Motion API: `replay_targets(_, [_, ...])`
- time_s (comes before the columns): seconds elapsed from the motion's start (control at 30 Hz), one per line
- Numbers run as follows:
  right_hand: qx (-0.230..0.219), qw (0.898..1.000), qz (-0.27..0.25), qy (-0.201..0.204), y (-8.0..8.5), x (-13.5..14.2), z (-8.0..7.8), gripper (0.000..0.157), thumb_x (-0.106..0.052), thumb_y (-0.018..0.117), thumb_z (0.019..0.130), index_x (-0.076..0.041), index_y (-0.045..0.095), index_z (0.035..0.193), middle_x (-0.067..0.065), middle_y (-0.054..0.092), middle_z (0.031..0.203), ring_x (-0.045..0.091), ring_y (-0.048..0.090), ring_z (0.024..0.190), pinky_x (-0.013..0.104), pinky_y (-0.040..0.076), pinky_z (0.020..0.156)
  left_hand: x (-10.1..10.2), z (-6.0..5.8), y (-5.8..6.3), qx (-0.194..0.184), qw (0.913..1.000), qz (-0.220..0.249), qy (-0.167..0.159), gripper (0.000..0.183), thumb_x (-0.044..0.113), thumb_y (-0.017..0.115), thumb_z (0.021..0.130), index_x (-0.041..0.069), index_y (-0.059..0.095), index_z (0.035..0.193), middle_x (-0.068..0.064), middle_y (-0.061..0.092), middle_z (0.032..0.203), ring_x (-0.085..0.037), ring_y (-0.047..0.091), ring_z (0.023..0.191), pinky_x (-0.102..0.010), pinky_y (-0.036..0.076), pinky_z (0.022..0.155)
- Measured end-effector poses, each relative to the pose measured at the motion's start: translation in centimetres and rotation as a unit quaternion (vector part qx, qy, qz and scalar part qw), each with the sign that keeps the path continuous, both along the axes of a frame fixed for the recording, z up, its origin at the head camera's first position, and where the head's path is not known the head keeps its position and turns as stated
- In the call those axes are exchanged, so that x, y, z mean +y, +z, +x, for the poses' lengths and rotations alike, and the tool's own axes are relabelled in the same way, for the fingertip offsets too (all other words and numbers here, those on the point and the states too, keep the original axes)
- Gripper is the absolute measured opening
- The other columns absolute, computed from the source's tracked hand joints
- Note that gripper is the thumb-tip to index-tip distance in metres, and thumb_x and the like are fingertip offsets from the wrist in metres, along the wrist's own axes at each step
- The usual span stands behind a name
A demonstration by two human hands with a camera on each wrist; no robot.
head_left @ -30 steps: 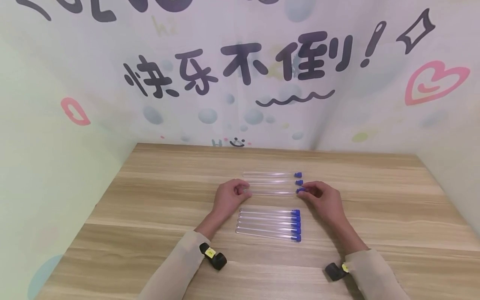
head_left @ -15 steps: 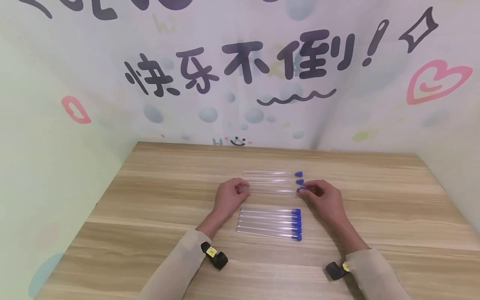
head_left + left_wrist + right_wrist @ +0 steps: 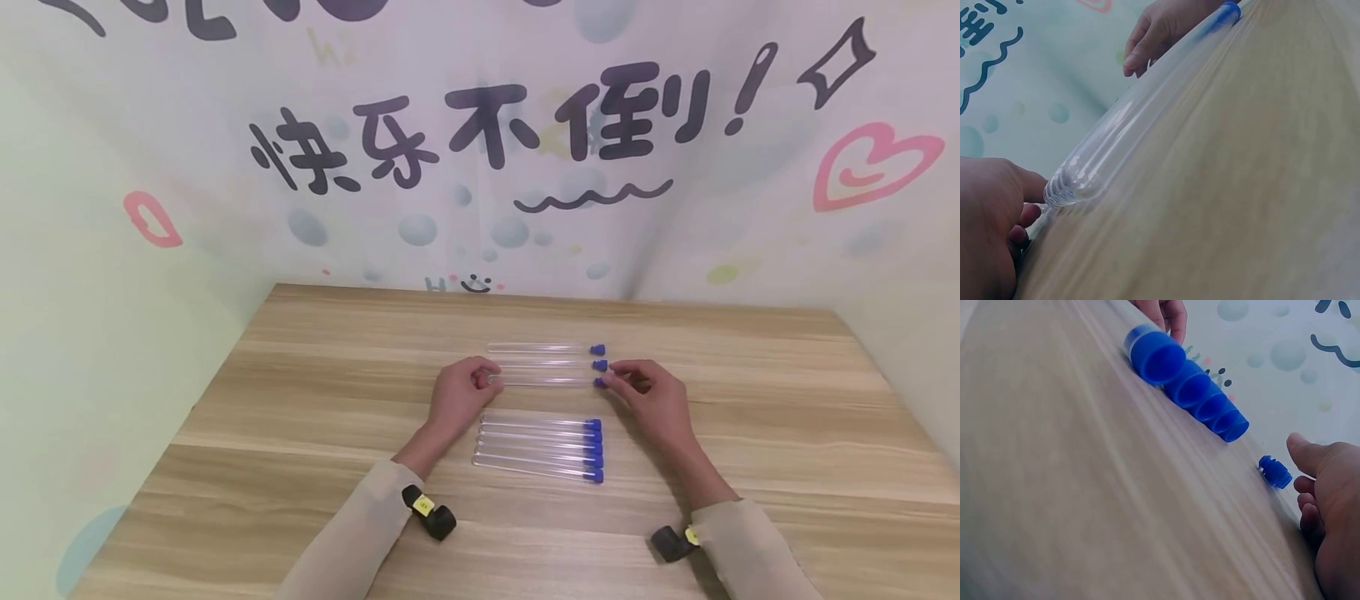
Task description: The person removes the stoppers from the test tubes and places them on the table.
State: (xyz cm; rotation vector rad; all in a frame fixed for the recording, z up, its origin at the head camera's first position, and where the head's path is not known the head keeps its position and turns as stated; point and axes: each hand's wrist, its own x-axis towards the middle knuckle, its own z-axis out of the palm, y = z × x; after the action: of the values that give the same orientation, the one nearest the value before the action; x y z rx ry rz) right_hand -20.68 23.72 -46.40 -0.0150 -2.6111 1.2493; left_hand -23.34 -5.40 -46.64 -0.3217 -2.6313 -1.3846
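Three clear test tubes lie in a back row, each with a blue stopper at its right end. My left hand [image 3: 459, 396] pinches the left end of the nearest one, a test tube [image 3: 540, 382]; its grip is partly hidden in the left wrist view. At the other end, my right hand [image 3: 656, 404] hovers just beside the blue stopper [image 3: 600, 382]. The right wrist view has a ribbed blue stopper [image 3: 1274, 472] on the table, a small gap from my right thumb. Closer to me lie several capped test tubes [image 3: 532, 450], side by side.
The wooden table [image 3: 300, 400] reaches back to a white printed cloth [image 3: 465, 233] behind the tubes. Black wrist cameras [image 3: 430, 512] sit on both sleeves. In the right wrist view, the row of blue caps [image 3: 1197, 394] lies left of my right hand.
My right hand has drawn slightly right, its thumb coming off the blue stopper. The nearest back-row tube has shifted slightly away from me at its right end. My left hand stays nearly still.
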Motion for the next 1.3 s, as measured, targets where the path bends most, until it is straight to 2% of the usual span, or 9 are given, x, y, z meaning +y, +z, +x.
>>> replay_targets(0.17, [0.007, 1.0, -0.01, -0.011, -0.1, 0.0, -0.1, 0.031, -0.037, 0.07, 0.087, -0.014, 0.069, 0.107, 0.001, 0.066, 0.099, 0.015, 0.056, 0.086, 0.021, 0.044, 0.072, -0.1, 0.1, 0.1, -0.001, 1.0, 0.003, -0.001, 0.015, 0.014, 0.078, 0.08, 0.013, 0.072, 0.093, 0.005, 0.054, 0.065, -0.012, 0.05, 0.059, -0.027, 0.043, 0.058])
replay_targets(0.4, [-0.008, 0.998, -0.05, -0.038, -0.1, 0.0, 0.1, 0.033, -0.04, 0.066, 0.089, -0.015, 0.067, 0.111, 0.002, 0.064, 0.096, 0.017, 0.056, 0.082, 0.021, 0.046, 0.061, -0.1, 0.2, 0.1, -0.006, 0.9999, 0.011, -0.007, 0.017, 0.014, 0.078, 0.08, 0.013, 0.072, 0.095, 0.006, 0.055, 0.067, -0.011, 0.051, 0.06, -0.026, 0.044, 0.059])
replay_targets(0.57, [-0.021, 0.995, -0.093, -0.035, 0.3, -0.1, 0.5, 0.037, -0.041, 0.066, 0.089, -0.013, 0.064, 0.113, 0.006, 0.063, 0.094, 0.018, 0.057, 0.08, 0.022, 0.049, 0.06, -0.1, 0.3, 0.1, -0.01, 0.9996, 0.025, -0.007, 0.018, 0.013, 0.078, 0.079, 0.014, 0.072, 0.096, 0.005, 0.056, 0.068, -0.011, 0.051, 0.061, -0.026, 0.044, 0.059])
replay_targets(0.7, [-0.023, 0.994, -0.104, -0.024, 0.6, -0.2, 0.9, 0.036, -0.038, 0.066, 0.09, -0.009, 0.062, 0.111, 0.009, 0.062, 0.093, 0.017, 0.057, 0.079, 0.021, 0.049, 0.061, -0.3, 0.6, 0.2, -0.014, 0.9986, 0.049, -0.012, 0.019, 0.013, 0.078, 0.08, 0.013, 0.071, 0.098, 0.004, 0.057, 0.07, -0.012, 0.052, 0.063, -0.025, 0.045, 0.059])
replay_targets(0.8, [-0.025, 0.995, -0.096, -0.01, 0.5, -0.1, 1.2, 0.034, -0.037, 0.067, 0.089, -0.008, 0.063, 0.107, 0.009, 0.063, 0.092, 0.017, 0.057, 0.076, 0.021, 0.048, 0.06, -0.4, 1.0, 0.3, -0.028, 0.9966, 0.076, -0.015, 0.02, 0.013, 0.078, 0.08, 0.013, 0.071, 0.099, 0.002, 0.058, 0.072, -0.014, 0.053, 0.066, -0.025, 0.046, 0.06])
replay_targets(0.9, [-0.035, 0.997, -0.065, 0.016, 0.3, -0.1, 1.6, 0.033, -0.04, 0.067, 0.089, -0.011, 0.065, 0.103, 0.005, 0.064, 0.093, 0.017, 0.055, 0.079, 0.021, 0.045, 0.064, -0.6, 1.4, 0.3, -0.046, 0.9938, 0.101, -0.014, 0.019, 0.016, 0.078, 0.08, 0.012, 0.071, 0.097, 0.001, 0.059, 0.075, -0.015, 0.053, 0.068, -0.026, 0.045, 0.061])
replay_targets(1.03, [-0.05, 0.997, -0.027, 0.06, 0.0, 0.0, 2.0, 0.028, -0.041, 0.068, 0.088, -0.016, 0.068, 0.1, 0.0, 0.064, 0.093, 0.019, 0.052, 0.081, 0.023, 0.043, 0.067, -1.1, 2.0, 0.3, -0.064, 0.992, 0.107, -0.022, 0.013, 0.017, 0.078, 0.08, 0.014, 0.071, 0.091, 0.001, 0.058, 0.075, -0.015, 0.051, 0.068, -0.024, 0.043, 0.06])
replay_targets(1.13, [-0.06, 0.994, -0.012, 0.092, 0.0, 0.1, 2.2, 0.024, -0.038, 0.07, 0.087, -0.017, 0.069, 0.099, -0.001, 0.064, 0.09, 0.02, 0.053, 0.079, 0.025, 0.043, 0.065, -1.7, 2.3, 0.3, -0.067, 0.9912, 0.105, -0.046, 0.011, 0.014, 0.078, 0.08, 0.015, 0.07, 0.089, 0.001, 0.058, 0.074, -0.015, 0.051, 0.067, -0.024, 0.042, 0.058])
replay_targets(1.3, [-0.066, 0.988, 0.003, 0.137, 0.1, 0.1, 2.4, 0.021, -0.036, 0.072, 0.085, -0.02, 0.07, 0.099, -0.004, 0.063, 0.088, 0.019, 0.053, 0.076, 0.026, 0.043, 0.064, -2.7, 2.5, 0.4, -0.066, 0.9877, 0.096, -0.105, 0.016, 0.013, 0.079, 0.079, 0.012, 0.07, 0.092, 0.001, 0.061, 0.077, -0.015, 0.054, 0.069, -0.025, 0.044, 0.059])
